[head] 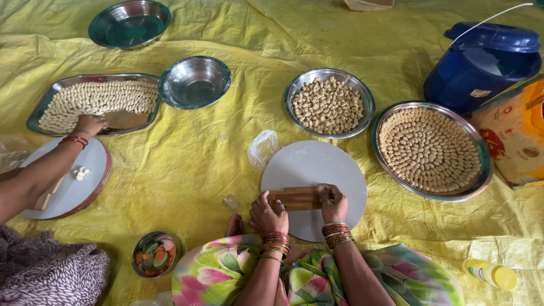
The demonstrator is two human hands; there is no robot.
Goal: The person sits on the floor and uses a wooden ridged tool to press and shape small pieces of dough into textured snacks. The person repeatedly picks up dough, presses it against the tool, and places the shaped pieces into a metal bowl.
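Note:
My left hand (266, 214) and my right hand (333, 202) both press on a small ridged wooden board (296, 198), one at each end. The board lies on a round grey-white slab (317, 164) in front of my knees. Past the slab stands a round steel bowl (362, 93) heaped with small dough balls. To the right, a round steel tray (476, 181) holds shaped dough pieces laid in rings.
Another person's hand (89, 124) reaches into a rectangular steel tray (39, 113) of shaped pieces, beside their own round slab (93, 164). Two empty steel bowls (194, 82) (130, 22), a blue lidded bucket (481, 65), a small salad bowl (154, 255), a yellow-capped bottle (492, 273) sit on the yellow sheet (181, 164).

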